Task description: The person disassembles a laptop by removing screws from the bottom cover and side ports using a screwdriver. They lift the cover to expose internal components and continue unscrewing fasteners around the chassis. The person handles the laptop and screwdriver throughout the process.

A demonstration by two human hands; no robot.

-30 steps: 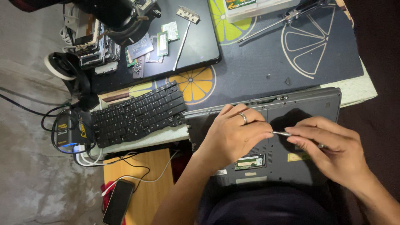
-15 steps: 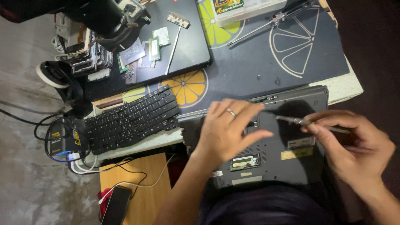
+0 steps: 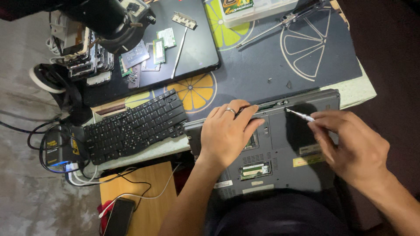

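Grey laptop [image 3: 280, 148] lies bottom-up at lower centre of frame, near edge over the person's lap. Left hand [image 3: 227, 135] rests flat on its left part, fingers spread and closing on nothing, ring on one finger. Right hand [image 3: 354, 146], centre right, has its fingers pinched on a small screwdriver [image 3: 299, 115]; tip points up-left, over the laptop's upper edge. Loose black keyboard [image 3: 135, 126] lies just left of the laptop. A closed black laptop [image 3: 192, 48] with small circuit boards [image 3: 159, 48] on it sits upper left.

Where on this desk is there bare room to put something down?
The dark mat is bare between the screwdriver, the closed black laptop and the upturned grey laptop. The far left is crowded with circuit boards, parts and the loose keyboard.
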